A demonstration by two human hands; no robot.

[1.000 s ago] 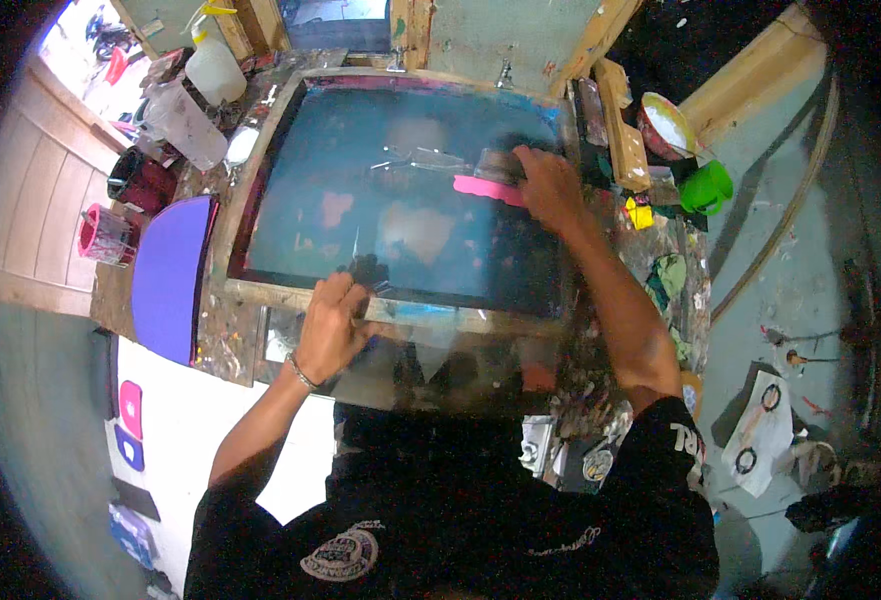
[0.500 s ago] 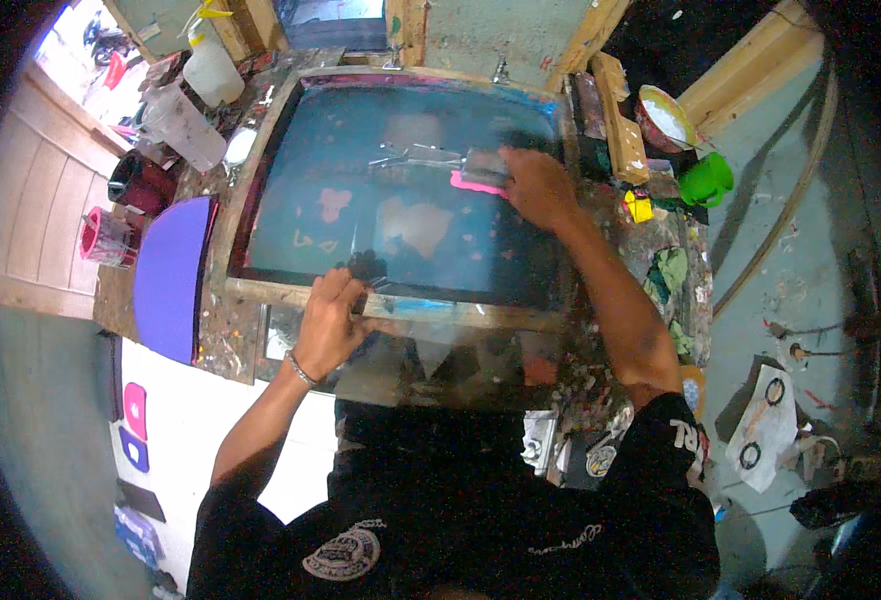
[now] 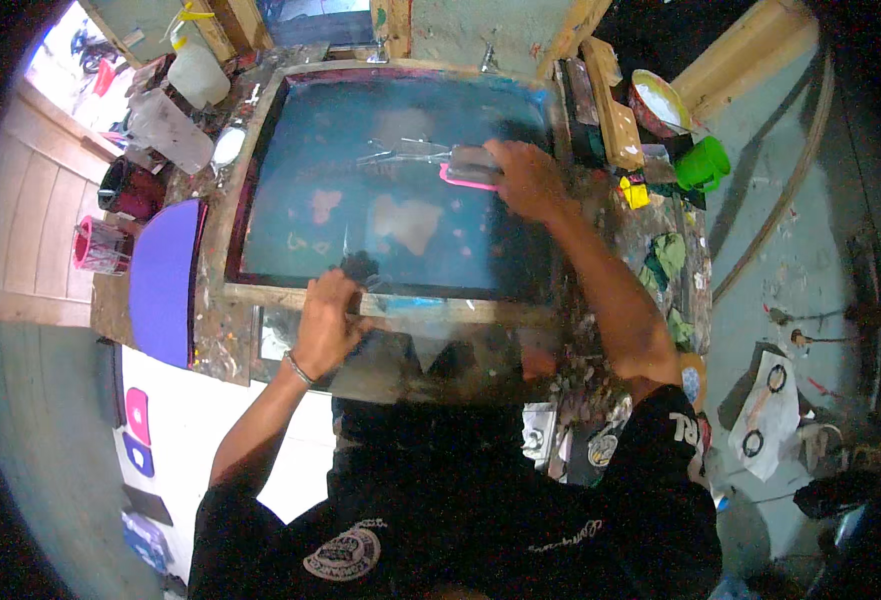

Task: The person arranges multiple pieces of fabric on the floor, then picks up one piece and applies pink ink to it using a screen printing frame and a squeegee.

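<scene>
A wood-framed printing screen (image 3: 490, 310) lies on the worktable before me, its blue-green mesh marked with paler stencil shapes. In its upper right part, my right hand (image 3: 528, 180) is closed around a squeegee (image 3: 474, 163) with a greyish blade, held low against the mesh. Bright pink ink (image 3: 468, 182) lies along the squeegee's near side. My left hand (image 3: 326, 322), wearing a bracelet, grips the near rail of the frame, left of its middle. Clear tape or film glints on the mesh left of the squeegee and by my left fingers.
Left of the screen stand a spray bottle (image 3: 197, 80), a clear plastic jug (image 3: 168, 132), a pink-rimmed cup (image 3: 100, 245) and a purple rounded sheet (image 3: 167, 285). To the right are a wooden block (image 3: 613, 105), a bowl of white stuff (image 3: 658, 103) and a green cup (image 3: 701, 165).
The whole view has shifted slightly. My right hand and the squeegee stay at nearly the same place on the mesh, and my left hand keeps its hold on the near rail.
</scene>
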